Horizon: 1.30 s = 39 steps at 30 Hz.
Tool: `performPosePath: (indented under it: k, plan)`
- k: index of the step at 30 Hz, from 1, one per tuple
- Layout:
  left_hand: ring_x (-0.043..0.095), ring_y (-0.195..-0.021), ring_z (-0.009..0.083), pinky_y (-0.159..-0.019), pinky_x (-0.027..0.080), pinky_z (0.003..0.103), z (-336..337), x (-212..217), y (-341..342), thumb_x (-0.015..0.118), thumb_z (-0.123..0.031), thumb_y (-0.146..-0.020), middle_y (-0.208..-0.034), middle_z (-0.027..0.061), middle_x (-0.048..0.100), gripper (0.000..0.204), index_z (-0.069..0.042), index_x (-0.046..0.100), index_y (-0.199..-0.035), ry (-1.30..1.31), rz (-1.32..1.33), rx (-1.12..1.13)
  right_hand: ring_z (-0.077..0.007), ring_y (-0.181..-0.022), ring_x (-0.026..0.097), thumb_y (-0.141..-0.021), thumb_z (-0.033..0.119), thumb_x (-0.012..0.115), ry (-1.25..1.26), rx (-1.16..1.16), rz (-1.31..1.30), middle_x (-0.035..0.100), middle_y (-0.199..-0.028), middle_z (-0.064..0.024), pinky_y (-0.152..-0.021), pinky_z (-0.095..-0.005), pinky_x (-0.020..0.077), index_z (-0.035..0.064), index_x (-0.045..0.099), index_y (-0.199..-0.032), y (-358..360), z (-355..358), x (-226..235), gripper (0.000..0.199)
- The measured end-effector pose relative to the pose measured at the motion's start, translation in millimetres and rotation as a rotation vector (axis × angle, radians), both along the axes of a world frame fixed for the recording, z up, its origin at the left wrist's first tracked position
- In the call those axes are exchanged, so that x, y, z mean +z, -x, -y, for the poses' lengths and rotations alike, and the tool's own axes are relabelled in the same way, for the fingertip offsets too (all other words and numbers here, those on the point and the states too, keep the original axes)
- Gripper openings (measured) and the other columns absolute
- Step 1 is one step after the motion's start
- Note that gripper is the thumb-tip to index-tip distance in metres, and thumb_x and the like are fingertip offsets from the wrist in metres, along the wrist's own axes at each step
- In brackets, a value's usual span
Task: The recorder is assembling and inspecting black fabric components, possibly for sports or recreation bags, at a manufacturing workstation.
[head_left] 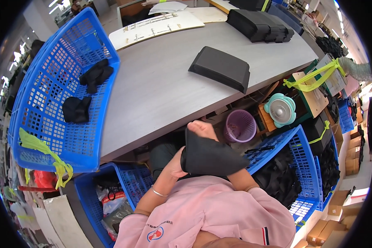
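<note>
A dark, black fabric piece [213, 155], roughly triangular as it hangs, is held up in front of my chest, off the table's near edge. My left hand [177, 164] is closed on its left edge, thumb side against the cloth. Above its upper edge, the fingers of my right hand [203, 129] show, pressed together against the fabric. The cloth covers my right wrist and part of that forearm. On the grey table [153, 82] beyond lies a black moulded panel [221, 68] with bevelled edges.
A stack of similar black panels [260, 27] stands at the far right of the table. Left is a blue crate [97, 136] with two black pieces. Blue baskets [314, 165] of black cloth flank my right. A purple bin [240, 125] and small turquoise fan [281, 110] sit beneath the table edge.
</note>
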<state>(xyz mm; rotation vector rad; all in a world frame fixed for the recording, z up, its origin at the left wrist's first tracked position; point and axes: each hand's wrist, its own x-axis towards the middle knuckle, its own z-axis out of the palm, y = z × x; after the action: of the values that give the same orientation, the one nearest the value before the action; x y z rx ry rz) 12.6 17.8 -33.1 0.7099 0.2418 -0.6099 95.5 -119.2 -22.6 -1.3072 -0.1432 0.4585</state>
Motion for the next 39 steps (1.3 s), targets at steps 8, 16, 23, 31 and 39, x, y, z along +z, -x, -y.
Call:
performPosePath:
  k: [8, 16, 23, 31, 39]
  plan:
    - [0.063, -0.109, 0.0238, -0.098, 0.052, 0.041, 11, -19, 5, 0.06, -0.031, -0.096, -0.114, 0.0116, 0.066, 0.037, 0.001, 0.065, -0.116, -0.162, 0.299, -0.142, -0.0047, -0.072, 0.052, -0.098, 0.027, 0.065, 0.005, 0.391, -0.006, 0.053, -0.072, 0.0062, -0.065, -0.0242, 0.0444, 0.0045, 0.06, -0.08, 49, -30, -40, 0.029]
    - [0.062, -0.112, 0.0238, -0.099, 0.05, 0.04, 2, -12, 7, 0.06, -0.026, -0.096, -0.118, 0.0116, 0.065, 0.035, 0.001, 0.063, -0.119, -0.351, 0.459, 0.037, -0.0055, -0.072, 0.054, -0.099, 0.025, 0.062, -0.073, 0.481, -0.075, 0.057, -0.075, 0.0047, -0.065, -0.0239, 0.0456, 0.0047, 0.063, -0.083, 70, -25, -58, 0.026]
    - [0.061, -0.114, 0.0238, -0.1, 0.049, 0.039, -9, 24, 0, 0.06, -0.022, -0.095, -0.121, 0.0115, 0.064, 0.034, 0.001, 0.062, -0.121, -0.814, 0.82, 0.298, -0.0062, -0.072, 0.057, -0.1, 0.024, 0.059, -0.085, 0.439, -0.073, 0.06, -0.077, 0.0034, -0.065, -0.0237, 0.0466, 0.0049, 0.065, -0.086, 82, -23, -77, 0.024]
    - [0.059, -0.117, 0.0238, -0.101, 0.047, 0.038, -45, 62, 9, 0.06, -0.017, -0.095, -0.125, 0.0115, 0.062, 0.034, 0.001, 0.06, -0.124, -1.105, 0.917, 0.333, -0.0166, -0.091, 0.061, -0.1, 0.02, 0.058, 0.246, -0.381, 0.452, 0.065, -0.093, -0.0083, -0.08, -0.029, 0.0474, -0.0041, 0.065, -0.102, 37, 9, -7, 0.025]
    - [0.058, -0.119, 0.0239, -0.102, 0.046, 0.037, -62, 86, 0, 0.06, -0.013, -0.094, -0.129, 0.0115, 0.061, 0.035, 0.001, 0.059, -0.127, -1.16, 0.909, 0.335, -0.0167, -0.101, 0.058, -0.09, 0.011, 0.068, -0.011, 0.223, 0.111, 0.064, -0.102, -0.0081, -0.09, -0.0298, 0.0439, -0.0063, 0.069, -0.098, 36, 3, 28, 0.019]
